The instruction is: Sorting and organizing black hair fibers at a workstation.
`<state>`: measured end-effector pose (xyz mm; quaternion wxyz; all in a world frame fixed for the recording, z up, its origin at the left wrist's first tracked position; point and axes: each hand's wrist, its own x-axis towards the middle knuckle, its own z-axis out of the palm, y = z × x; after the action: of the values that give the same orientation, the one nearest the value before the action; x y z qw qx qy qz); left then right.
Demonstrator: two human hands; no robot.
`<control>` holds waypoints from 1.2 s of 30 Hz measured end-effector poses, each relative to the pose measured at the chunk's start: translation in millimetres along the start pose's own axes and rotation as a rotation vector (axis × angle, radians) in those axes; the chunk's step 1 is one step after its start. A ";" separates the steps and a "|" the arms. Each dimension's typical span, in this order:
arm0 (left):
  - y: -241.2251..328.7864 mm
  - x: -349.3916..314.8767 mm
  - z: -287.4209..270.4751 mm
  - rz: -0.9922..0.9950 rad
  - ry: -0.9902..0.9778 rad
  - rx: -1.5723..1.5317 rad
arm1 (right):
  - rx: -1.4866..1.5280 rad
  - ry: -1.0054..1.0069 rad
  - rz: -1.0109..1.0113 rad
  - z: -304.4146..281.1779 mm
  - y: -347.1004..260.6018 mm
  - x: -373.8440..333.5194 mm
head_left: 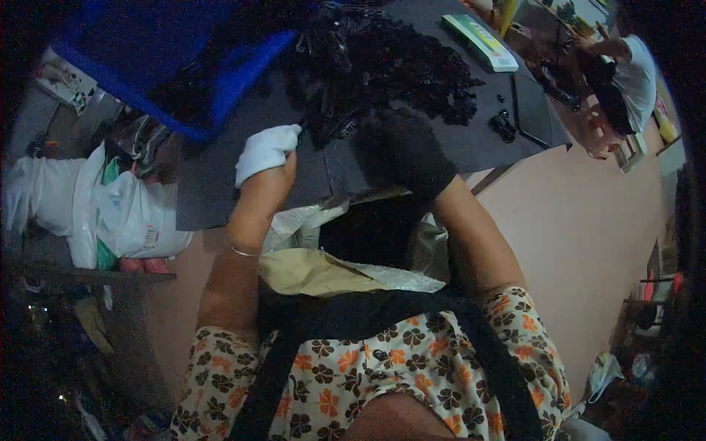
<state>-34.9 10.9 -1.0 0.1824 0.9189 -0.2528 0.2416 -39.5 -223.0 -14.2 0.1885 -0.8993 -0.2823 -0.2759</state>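
Observation:
A white cloth or glove covers my left hand (268, 153), with some bare skin showing at the thumb side. Its fingers look curled together at the pile's near left edge; whatever they hold is too dark to make out. My right hand (408, 151) wears a black glove and lies over the dark table (254, 176) close to the pile, its fingers lost against the black. Beyond both hands spreads a heap of small black pieces (412, 70), apparently plastic. A few slim black pieces (342, 126) lie between my hands.
A blue bin or sheet (243, 81) fills the far left. At the far right of the table are a green and white box (482, 44) and loose black parts (504, 125). White bags (136, 213) sit at left. An open sack (316, 272) hangs before me. Another person (632, 81) sits far right.

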 end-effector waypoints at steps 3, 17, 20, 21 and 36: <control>-1.1 1.0 1.3 -0.021 0.160 -0.056 | -0.029 -0.007 0.011 13.6 8.2 -3.1; 32.9 -16.5 -18.2 -0.601 -0.001 -1.256 | 1.011 0.041 0.155 4.7 -28.0 -9.0; 48.2 -12.1 -23.2 -0.625 -0.052 -1.326 | 0.782 0.058 0.016 -6.7 -35.9 -9.0; 50.4 -11.7 -21.4 -0.626 -0.055 -1.327 | 0.701 0.042 -0.018 -7.8 -36.0 -9.5; 56.1 -20.2 -32.2 -0.575 -0.134 -1.114 | 0.420 0.165 -0.312 -10.7 -36.5 -14.6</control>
<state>-92.5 -12.0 26.5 0.6749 0.7305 -0.0945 -0.0430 -76.0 -206.1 -8.0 0.3486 -0.7606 -0.4520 -0.3094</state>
